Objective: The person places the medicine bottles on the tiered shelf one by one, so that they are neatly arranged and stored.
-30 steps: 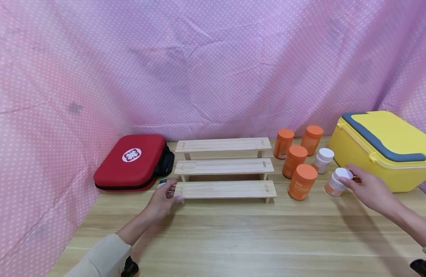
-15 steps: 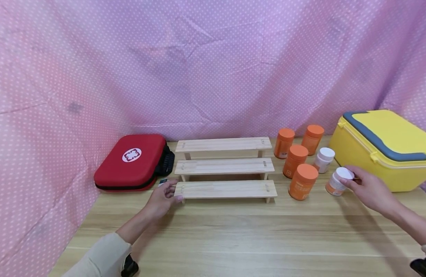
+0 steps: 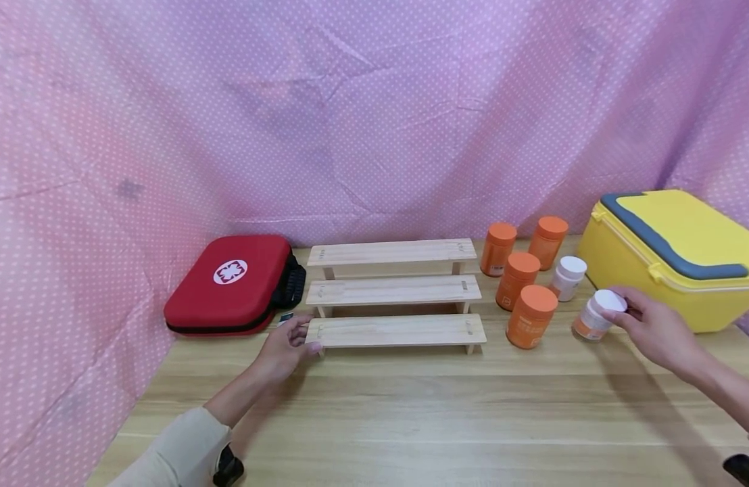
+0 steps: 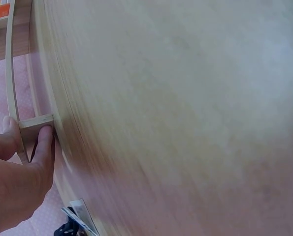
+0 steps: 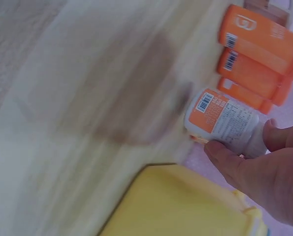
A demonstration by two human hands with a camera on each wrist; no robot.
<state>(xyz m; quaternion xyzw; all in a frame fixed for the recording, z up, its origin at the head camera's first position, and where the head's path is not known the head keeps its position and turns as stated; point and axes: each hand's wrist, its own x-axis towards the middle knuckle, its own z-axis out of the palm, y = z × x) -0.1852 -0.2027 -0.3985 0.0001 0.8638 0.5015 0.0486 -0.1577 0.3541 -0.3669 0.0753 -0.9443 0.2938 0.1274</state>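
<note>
Two hands pinch: left hand (image 3: 280,353), long tan wooden shelf (image 3: 399,331); right hand (image 3: 659,333), round white plastic bottle (image 3: 595,316) a weak grip could drop.

My right hand (image 3: 659,336) pinches a white bottle (image 3: 591,322), orange on its label, by its capped top; my left hand (image 3: 281,351) grips the wooden shelf (image 3: 395,331) at its front tier's left end.

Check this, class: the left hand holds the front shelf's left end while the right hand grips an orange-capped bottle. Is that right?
Not quite: the head view shows the right hand gripping a white-capped bottle. The left hand does hold the front shelf by its left end.
</note>
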